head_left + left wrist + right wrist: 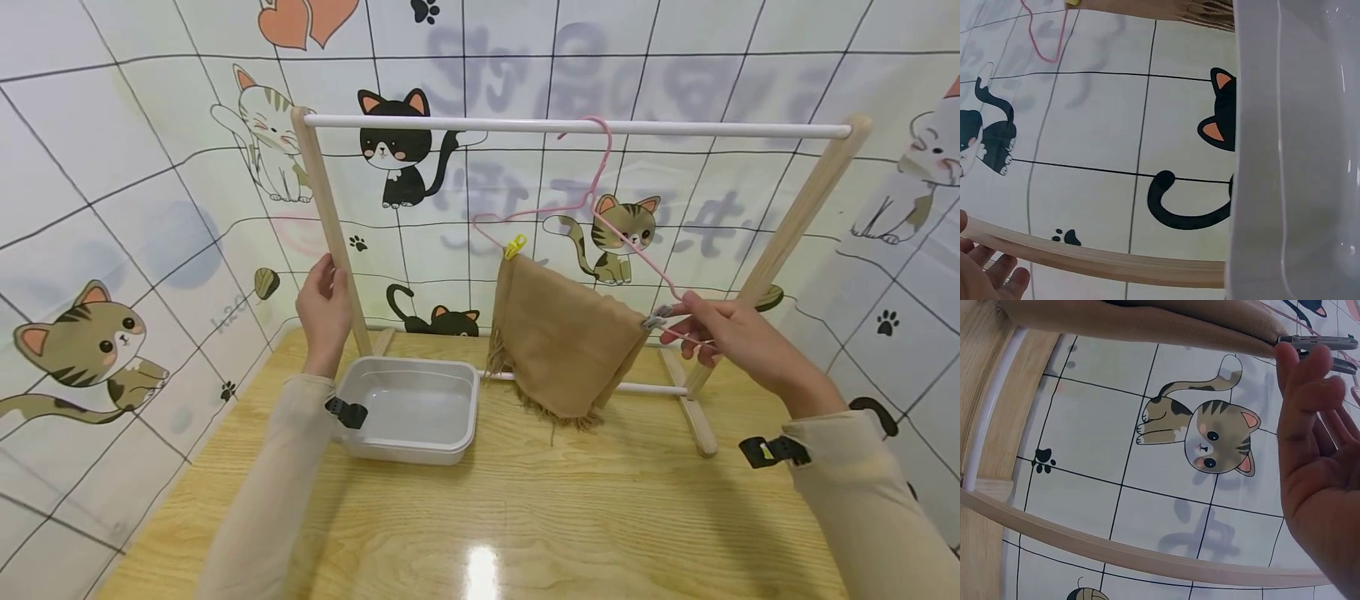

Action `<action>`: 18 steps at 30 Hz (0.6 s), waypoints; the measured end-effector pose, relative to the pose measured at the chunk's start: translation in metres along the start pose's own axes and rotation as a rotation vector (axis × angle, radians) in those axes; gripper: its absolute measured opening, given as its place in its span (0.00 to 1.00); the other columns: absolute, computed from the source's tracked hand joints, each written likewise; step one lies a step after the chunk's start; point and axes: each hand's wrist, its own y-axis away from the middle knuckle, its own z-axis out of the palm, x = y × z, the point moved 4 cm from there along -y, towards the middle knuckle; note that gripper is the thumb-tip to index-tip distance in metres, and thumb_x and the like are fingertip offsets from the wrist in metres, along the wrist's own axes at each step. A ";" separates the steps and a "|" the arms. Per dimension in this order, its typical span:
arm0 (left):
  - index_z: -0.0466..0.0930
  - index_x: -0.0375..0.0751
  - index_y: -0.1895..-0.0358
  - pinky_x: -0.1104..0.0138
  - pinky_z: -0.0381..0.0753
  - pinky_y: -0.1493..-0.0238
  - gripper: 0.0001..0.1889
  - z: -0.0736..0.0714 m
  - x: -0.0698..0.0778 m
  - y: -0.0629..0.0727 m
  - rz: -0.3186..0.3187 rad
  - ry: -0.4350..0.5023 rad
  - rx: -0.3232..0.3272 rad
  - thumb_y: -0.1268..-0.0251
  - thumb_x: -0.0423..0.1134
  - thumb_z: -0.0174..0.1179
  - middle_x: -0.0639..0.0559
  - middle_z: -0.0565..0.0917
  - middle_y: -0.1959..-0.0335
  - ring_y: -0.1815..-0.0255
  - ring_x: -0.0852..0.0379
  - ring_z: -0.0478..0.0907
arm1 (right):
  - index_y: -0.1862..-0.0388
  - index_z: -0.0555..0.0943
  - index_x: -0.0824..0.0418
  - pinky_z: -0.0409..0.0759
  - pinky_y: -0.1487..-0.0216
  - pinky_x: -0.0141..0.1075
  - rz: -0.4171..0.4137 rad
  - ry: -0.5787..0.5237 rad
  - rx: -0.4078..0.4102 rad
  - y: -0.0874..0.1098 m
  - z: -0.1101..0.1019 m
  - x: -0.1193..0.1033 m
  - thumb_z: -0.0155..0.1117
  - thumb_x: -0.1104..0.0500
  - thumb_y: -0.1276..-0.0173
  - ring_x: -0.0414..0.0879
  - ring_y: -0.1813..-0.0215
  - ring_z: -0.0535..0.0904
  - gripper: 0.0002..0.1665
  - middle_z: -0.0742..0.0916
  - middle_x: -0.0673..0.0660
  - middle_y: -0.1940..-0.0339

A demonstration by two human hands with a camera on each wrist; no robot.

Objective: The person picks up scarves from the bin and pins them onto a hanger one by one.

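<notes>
A pink wire hanger hangs from the white bar of a wooden rack. A brown fringed cloth hangs on it, with a yellow clothespin at its left corner and a grey clothespin at its right. My right hand pinches at the grey clothespin, beside the hanger's right end; in the right wrist view, the fingers partly hide this grey clothespin. My left hand holds the rack's left wooden post, thumb and fingers on either side in the left wrist view.
A grey-white plastic basin stands on the wooden table by the rack's left foot. The rack's white top bar spans between posts; a lower bar runs behind the cloth. Behind is a cat-patterned wall covering.
</notes>
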 end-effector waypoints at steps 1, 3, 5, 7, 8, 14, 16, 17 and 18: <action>0.71 0.40 0.27 0.61 0.76 0.32 0.24 -0.001 0.003 0.001 0.002 0.006 0.000 0.20 0.41 0.54 0.44 0.77 0.30 0.31 0.51 0.76 | 0.36 0.75 0.69 0.82 0.69 0.38 -0.003 0.008 -0.001 0.002 0.000 0.000 0.35 0.40 0.15 0.44 0.64 0.83 0.37 0.90 0.48 0.61; 0.72 0.40 0.27 0.61 0.76 0.32 0.24 -0.003 0.009 0.004 0.017 0.010 -0.001 0.20 0.43 0.54 0.44 0.78 0.31 0.31 0.50 0.77 | 0.33 0.74 0.69 0.85 0.64 0.39 -0.015 0.014 0.002 0.005 0.001 0.001 0.34 0.40 0.15 0.43 0.60 0.85 0.38 0.90 0.48 0.57; 0.72 0.41 0.28 0.59 0.74 0.30 0.24 -0.006 0.015 0.009 0.035 -0.001 -0.005 0.21 0.44 0.55 0.44 0.78 0.30 0.30 0.50 0.76 | 0.31 0.73 0.68 0.86 0.59 0.39 -0.032 0.018 0.011 0.008 0.003 0.001 0.34 0.40 0.14 0.41 0.55 0.86 0.37 0.90 0.48 0.51; 0.72 0.41 0.27 0.58 0.72 0.28 0.25 -0.010 0.022 0.015 0.057 -0.029 -0.017 0.20 0.47 0.54 0.46 0.77 0.29 0.28 0.51 0.74 | 0.29 0.73 0.66 0.86 0.56 0.37 -0.052 0.029 0.035 0.012 0.004 0.000 0.34 0.41 0.14 0.38 0.51 0.86 0.36 0.89 0.46 0.47; 0.72 0.41 0.27 0.57 0.70 0.27 0.25 -0.011 0.025 0.018 0.074 -0.045 -0.023 0.20 0.48 0.54 0.46 0.76 0.28 0.27 0.52 0.72 | 0.28 0.73 0.64 0.86 0.54 0.34 -0.063 0.040 0.051 0.014 0.004 0.000 0.34 0.41 0.14 0.36 0.49 0.85 0.35 0.88 0.45 0.45; 0.67 0.43 0.24 0.52 0.61 0.22 0.29 -0.020 0.043 0.037 0.152 -0.137 -0.088 0.19 0.55 0.47 0.47 0.71 0.25 0.22 0.52 0.63 | 0.20 0.65 0.49 0.79 0.41 0.37 -0.099 0.193 0.163 0.034 0.006 -0.005 0.38 0.46 0.14 0.36 0.36 0.77 0.28 0.78 0.49 0.30; 0.65 0.44 0.23 0.52 0.58 0.21 0.30 -0.023 0.048 0.045 0.183 -0.175 -0.112 0.18 0.56 0.45 0.47 0.69 0.23 0.20 0.52 0.61 | 0.18 0.60 0.44 0.75 0.34 0.41 -0.102 0.234 0.204 0.042 0.008 -0.007 0.41 0.47 0.14 0.37 0.32 0.72 0.29 0.74 0.55 0.25; 0.65 0.43 0.22 0.51 0.57 0.20 0.30 -0.025 0.051 0.049 0.206 -0.196 -0.121 0.18 0.55 0.45 0.47 0.68 0.23 0.20 0.51 0.60 | 0.17 0.58 0.43 0.73 0.33 0.38 -0.106 0.247 0.221 0.045 0.009 -0.007 0.42 0.47 0.14 0.43 0.29 0.71 0.30 0.71 0.57 0.23; 0.64 0.43 0.22 0.50 0.55 0.20 0.30 -0.027 0.055 0.053 0.228 -0.220 -0.129 0.18 0.54 0.45 0.47 0.67 0.22 0.19 0.51 0.58 | 0.17 0.57 0.42 0.72 0.31 0.46 -0.101 0.252 0.236 0.049 0.011 -0.008 0.44 0.47 0.15 0.48 0.26 0.69 0.31 0.68 0.58 0.21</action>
